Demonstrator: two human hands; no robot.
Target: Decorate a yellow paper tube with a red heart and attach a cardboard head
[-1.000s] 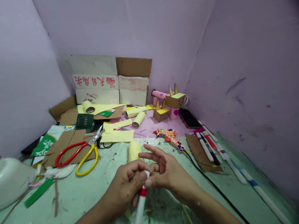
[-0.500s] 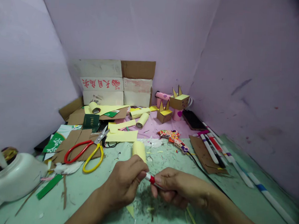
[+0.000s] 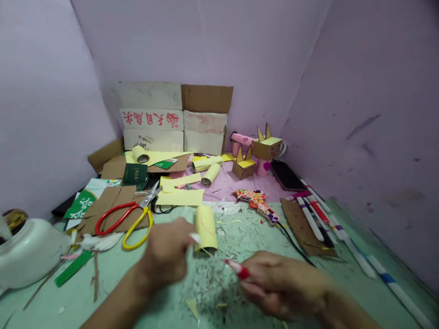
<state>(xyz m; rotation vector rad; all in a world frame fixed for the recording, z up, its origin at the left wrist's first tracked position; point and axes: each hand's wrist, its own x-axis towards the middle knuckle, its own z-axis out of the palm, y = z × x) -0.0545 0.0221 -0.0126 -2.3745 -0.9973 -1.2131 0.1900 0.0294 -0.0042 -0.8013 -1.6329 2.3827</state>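
My right hand [image 3: 275, 283] grips a red marker [image 3: 239, 269], its red tip bare and pointing left. Blurred by motion, my left hand [image 3: 168, 252] is closed on a small white marker cap [image 3: 194, 238], apart from the marker. Just behind and between both hands lies a yellow paper roll [image 3: 206, 226], its open end facing me. To the left of my left hand are scissors [image 3: 140, 214] with one red and one yellow handle.
A patterned glue gun [image 3: 256, 203] with a black cord lies right of centre. Several markers [image 3: 310, 218] rest by a cardboard piece [image 3: 293, 222]. Small cardboard boxes with pointed ears [image 3: 244, 167] stand behind. A white pot-like container [image 3: 23, 255] is at left; paper scraps lie around.
My hands have moved apart, pulling the cap off the red marker. The left went left with the cap, the right slightly right with the marker; the paper roll shows more fully.
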